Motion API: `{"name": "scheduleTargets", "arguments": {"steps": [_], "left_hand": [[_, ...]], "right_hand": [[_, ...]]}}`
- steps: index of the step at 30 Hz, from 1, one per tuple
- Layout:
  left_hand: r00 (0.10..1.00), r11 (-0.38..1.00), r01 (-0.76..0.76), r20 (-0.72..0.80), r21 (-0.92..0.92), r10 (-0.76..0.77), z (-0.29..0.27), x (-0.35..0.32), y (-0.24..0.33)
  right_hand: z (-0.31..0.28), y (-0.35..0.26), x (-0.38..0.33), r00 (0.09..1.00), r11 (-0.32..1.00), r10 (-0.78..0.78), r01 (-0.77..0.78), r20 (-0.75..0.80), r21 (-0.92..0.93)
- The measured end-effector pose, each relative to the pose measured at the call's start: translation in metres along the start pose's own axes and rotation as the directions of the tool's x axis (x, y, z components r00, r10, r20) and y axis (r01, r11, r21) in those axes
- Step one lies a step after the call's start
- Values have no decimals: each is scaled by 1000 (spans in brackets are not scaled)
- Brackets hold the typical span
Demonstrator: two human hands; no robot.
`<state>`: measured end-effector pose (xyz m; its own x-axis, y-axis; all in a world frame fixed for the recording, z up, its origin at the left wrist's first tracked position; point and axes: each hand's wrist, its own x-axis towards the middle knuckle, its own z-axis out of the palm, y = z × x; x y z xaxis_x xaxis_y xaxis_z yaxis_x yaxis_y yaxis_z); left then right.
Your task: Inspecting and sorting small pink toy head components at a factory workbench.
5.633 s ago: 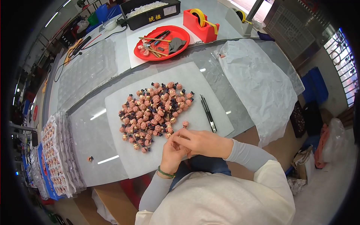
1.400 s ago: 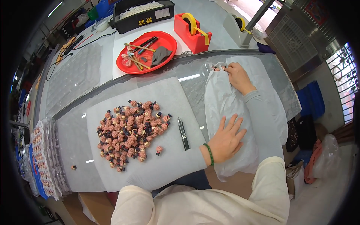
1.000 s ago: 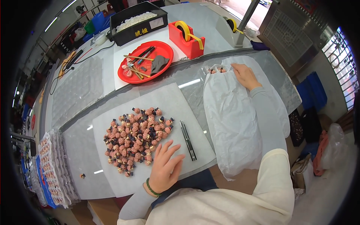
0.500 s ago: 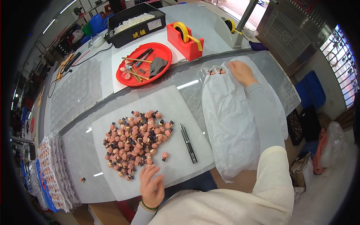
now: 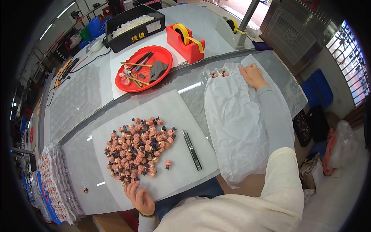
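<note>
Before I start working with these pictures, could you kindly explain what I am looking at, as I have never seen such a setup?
Of course. There is no machine here: the two bare hands belong to a person, and the view comes from a wide fisheye camera on that person's head, so straight edges bend toward the rim.

The left hand is at the near edge of a pile of small pink and dark pieces, its grip loosely open. The right hand is at the upper part of a wrinkled white sheet; whether its grip is closed on it, I cannot tell.

The pile and a slim black-and-silver tool lie on a pale mat. Beyond are a red tray and a red tape dispenser.
</note>
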<state>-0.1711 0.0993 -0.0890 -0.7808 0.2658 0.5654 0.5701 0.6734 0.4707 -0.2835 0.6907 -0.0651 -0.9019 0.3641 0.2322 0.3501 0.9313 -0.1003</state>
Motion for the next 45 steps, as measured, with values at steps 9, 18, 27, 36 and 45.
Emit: {"name": "scheduleTargets", "arguments": {"steps": [9,18,27,36,45], "left_hand": [[1000,1000,18,20,14,-18,3,4,3],[1000,999,-3,32,52,1,-3,-2,5],[1000,997,-14,-26,78,17,-4,-2,2],[997,998,-51,-66,-31,49,1,2,-4],[997,916,-41,-74,-399,12,-7,-1,3]], "right_hand": [[-36,22,23,934,999,40,-32,-356,28],[-4,30,-3,995,997,63,-66,-80,-32],[1,16,20,972,972,217,-205,96,-115],[-80,-96,-24,956,962,-122,180,-266,204],[-79,-306,-208,725,655,-689,620,2,432]]}}
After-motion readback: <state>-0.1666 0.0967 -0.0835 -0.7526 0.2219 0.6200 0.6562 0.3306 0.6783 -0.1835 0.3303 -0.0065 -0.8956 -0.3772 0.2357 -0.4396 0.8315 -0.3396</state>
